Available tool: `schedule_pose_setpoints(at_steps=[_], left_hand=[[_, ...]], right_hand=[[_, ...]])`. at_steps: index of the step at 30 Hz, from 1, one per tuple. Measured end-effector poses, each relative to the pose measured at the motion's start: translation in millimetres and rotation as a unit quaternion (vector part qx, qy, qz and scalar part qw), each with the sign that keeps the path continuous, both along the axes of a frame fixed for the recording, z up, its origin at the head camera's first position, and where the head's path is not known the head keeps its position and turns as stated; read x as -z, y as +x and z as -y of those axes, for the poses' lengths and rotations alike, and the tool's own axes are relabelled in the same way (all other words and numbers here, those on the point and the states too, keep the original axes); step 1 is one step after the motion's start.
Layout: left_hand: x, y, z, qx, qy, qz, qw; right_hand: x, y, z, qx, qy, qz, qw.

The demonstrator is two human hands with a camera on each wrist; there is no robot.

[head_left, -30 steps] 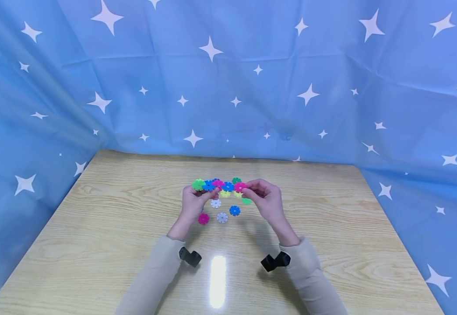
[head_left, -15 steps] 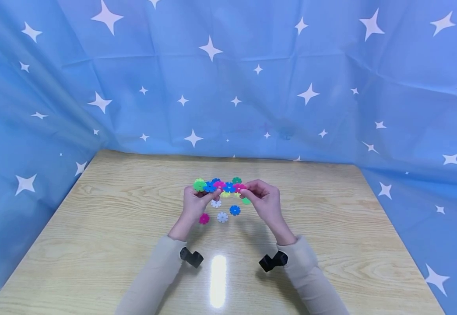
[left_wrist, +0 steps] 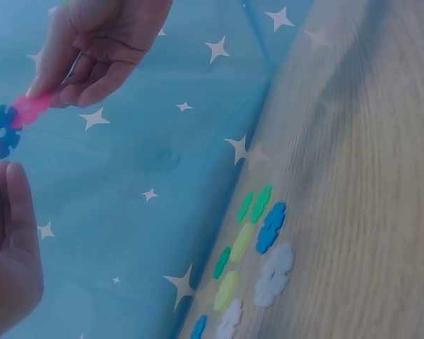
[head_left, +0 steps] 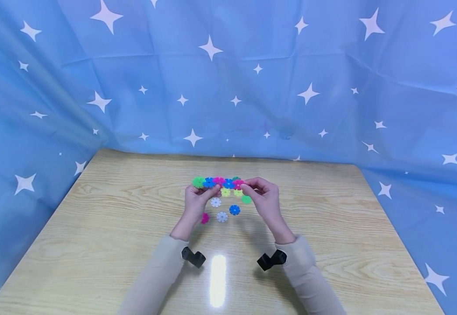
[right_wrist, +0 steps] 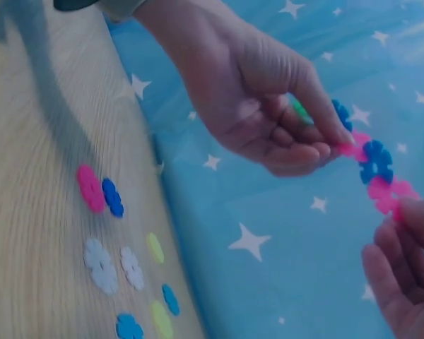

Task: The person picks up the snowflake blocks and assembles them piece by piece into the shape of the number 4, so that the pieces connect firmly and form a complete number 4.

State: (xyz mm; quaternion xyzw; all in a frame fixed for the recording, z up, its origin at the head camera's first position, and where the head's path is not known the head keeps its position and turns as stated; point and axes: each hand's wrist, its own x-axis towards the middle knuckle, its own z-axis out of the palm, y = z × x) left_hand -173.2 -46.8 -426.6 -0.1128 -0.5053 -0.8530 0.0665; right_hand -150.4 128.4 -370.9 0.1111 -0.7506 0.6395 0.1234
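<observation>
A row of interlocking snowflake discs is held up above the table in both hands. From left to right it runs green [head_left: 198,182], blue [head_left: 209,182], pink [head_left: 219,180], blue [head_left: 228,183] and pink [head_left: 238,184]. My left hand [head_left: 196,203] pinches the row at its middle pink disc, thumb in front. At the other end, my right hand [head_left: 265,200] pinches the last pink disc [right_wrist: 390,195] between thumb and fingers. The blue disc [right_wrist: 376,162] between the hands shows plainly in the right wrist view.
Loose discs lie on the wooden table [head_left: 134,227] below the hands: white ones [head_left: 222,217], a blue one [head_left: 234,210], a pink one [head_left: 205,218], yellow ones [head_left: 226,192] and a light green one [head_left: 246,199]. A blue star-printed curtain [head_left: 252,118] hangs behind the table.
The row of discs and both hands have risen slightly, with the hands a little closer together. Both grips stay the same, and the left hand now covers part of the loose pink disc.
</observation>
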Motion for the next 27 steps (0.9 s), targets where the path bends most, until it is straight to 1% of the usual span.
schedule_pose_setpoints(at_steps=[4, 8, 13, 16, 21, 22, 25, 27], left_hand=[[1.8, 0.4, -3, 0.015, 0.006, 0.007, 0.9999], [3.0, 0.0, -8, 0.019, -0.006, -0.005, 0.9998], [3.0, -0.3, -11, 0.011, -0.013, -0.026, 0.9995], [3.2, -0.5, -11, 0.005, -0.01, -0.023, 0.9997], [3.8, -0.7, -8, -0.004, -0.008, -0.021, 0.9997], [3.8, -0.8, -7, -0.006, -0.009, -0.022, 0.9997], [3.3, -1.5, -4, -0.016, -0.017, -0.022, 0.9995], [3.1, -2.5, 0, -0.023, -0.02, -0.019, 0.9994]], right_hand=[[10.8, -6.8, 3, 0.002, -0.02, -0.001, 1.0], [22.5, -13.7, 8, -0.004, -0.032, -0.015, 0.999], [26.3, -14.3, 15, -0.004, -0.029, -0.046, 0.999], [22.6, -11.9, 20, -0.004, -0.03, -0.052, 0.998], [23.3, -12.6, 24, -0.008, -0.032, -0.041, 0.999], [27.1, -15.0, 23, -0.011, -0.03, -0.039, 0.999], [30.4, -16.6, 20, -0.028, -0.017, -0.027, 0.999], [34.6, -18.7, 16, -0.04, 0.004, -0.013, 0.999]])
